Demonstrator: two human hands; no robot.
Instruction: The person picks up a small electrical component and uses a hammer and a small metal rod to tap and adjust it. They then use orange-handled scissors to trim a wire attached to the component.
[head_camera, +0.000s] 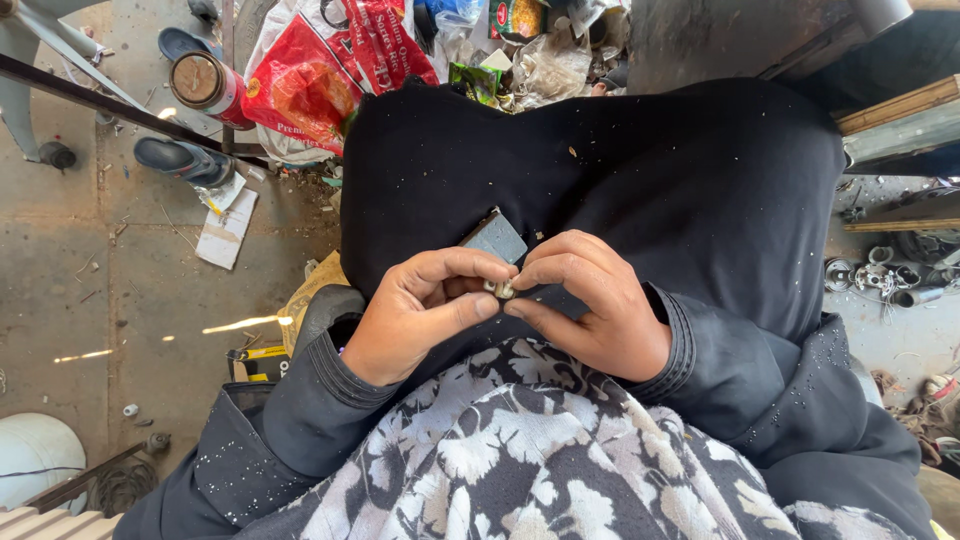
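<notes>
- Small pale metallic part (500, 290): it sits pinched between the fingertips of both hands, above the lap and just below the grey block. Its exact shape is too small to tell.
- Black cloth lap (600, 170): this broad, dark, sloping surface lies directly beneath the part. Risk: a dropped part is likely to roll down the fabric and off the edge.
- Dusty concrete floor (130, 290): scraps and litter are scattered over it to the left. Risk: a small pale piece that lands here would be hard to find among the debris.
- Left hand (420, 315): it is closed around the part, thumb and bent forefinger pressing it from the left. Risk: an uneven squeeze could flick the part out sideways.
- Right hand (590, 305): it is closed likewise, fingertips gripping the same part from the right. Risk: the fingers cover most of the part, so misalignment may go unnoticed.
- Flat grey rectangular block (494, 238): it rests tilted on the lap, touching or just beside the left fingers. Risk: a knuckle nudge could slide it off.
</notes>
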